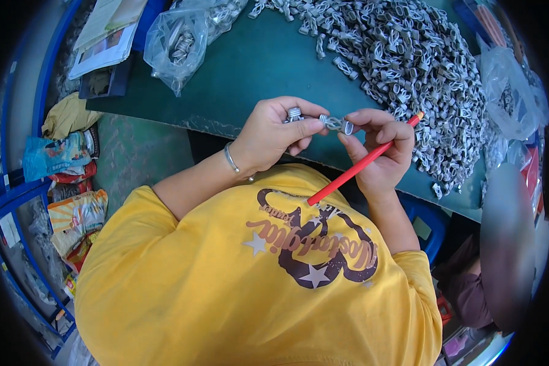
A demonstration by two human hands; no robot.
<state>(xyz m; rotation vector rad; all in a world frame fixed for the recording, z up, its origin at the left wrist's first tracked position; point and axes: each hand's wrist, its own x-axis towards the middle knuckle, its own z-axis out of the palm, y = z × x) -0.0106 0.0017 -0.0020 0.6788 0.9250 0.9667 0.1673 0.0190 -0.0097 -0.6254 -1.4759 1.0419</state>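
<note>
My left hand (274, 131) is closed, thumb and fingers pinching small grey metal parts. One ridged, coiled-looking part (294, 113) shows above its fingers. Between my two hands stretches another metal part (332, 122) with a twisted, open-loop middle and a ring-like end. The thumb and fingertips of my right hand (383, 149) are at that ring end. A red pencil-like stick (357, 172) with an orange-yellow tip also lies across my right hand, held under its bent fingers and slanting down toward my yellow shirt. Both hands are just over the table's near edge.
A large heap of similar grey metal parts (421, 67) covers the right of the green table (238, 79). Clear plastic bags (175, 46) hold more parts at the far left. Papers (107, 36) and colourful packages (76, 210) lie left. Another person's dark sleeve (470, 293) shows right.
</note>
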